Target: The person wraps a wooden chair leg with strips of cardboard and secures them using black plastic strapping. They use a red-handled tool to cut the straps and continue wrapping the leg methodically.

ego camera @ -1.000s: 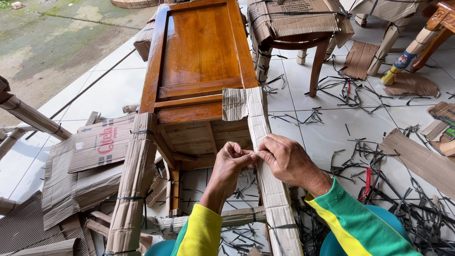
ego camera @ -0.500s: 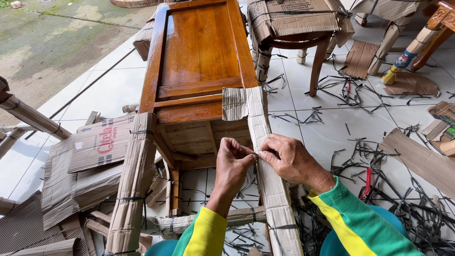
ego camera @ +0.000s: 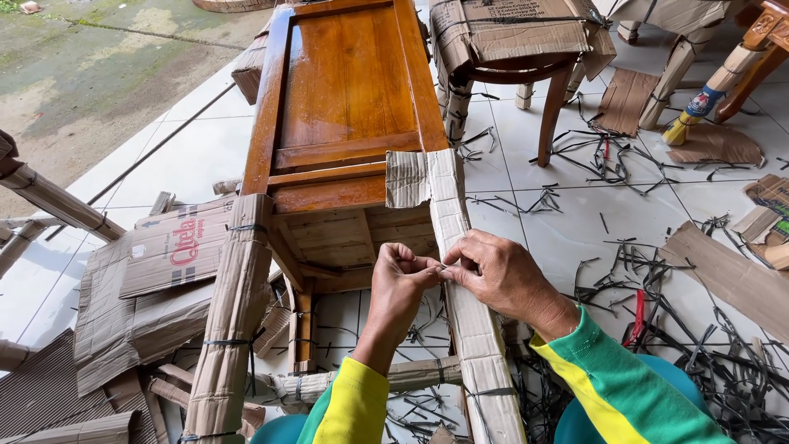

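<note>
Logging one wooden table (ego camera: 349,90), lying on its side on white tiles (ego camera: 205,152), legs sleeved in corrugated cardboard.

Item: right-hand cardboard-wrapped leg (ego camera: 460,296), running from the table's frame toward me.

Left hand (ego camera: 400,284): fingertips pinched at the leg's inner edge, on what looks like a thin black strap; I cannot tell for sure. It sat slightly lower half a second ago and has crept up.

Right hand (ego camera: 501,275): laid over the leg, fingertips meeting the left, barely shifted. I judge the tie is being cinched.

Surroundings: strap offcuts (ego camera: 657,279), flattened carton (ego camera: 177,251), wrapped chair (ego camera: 518,41).
</note>
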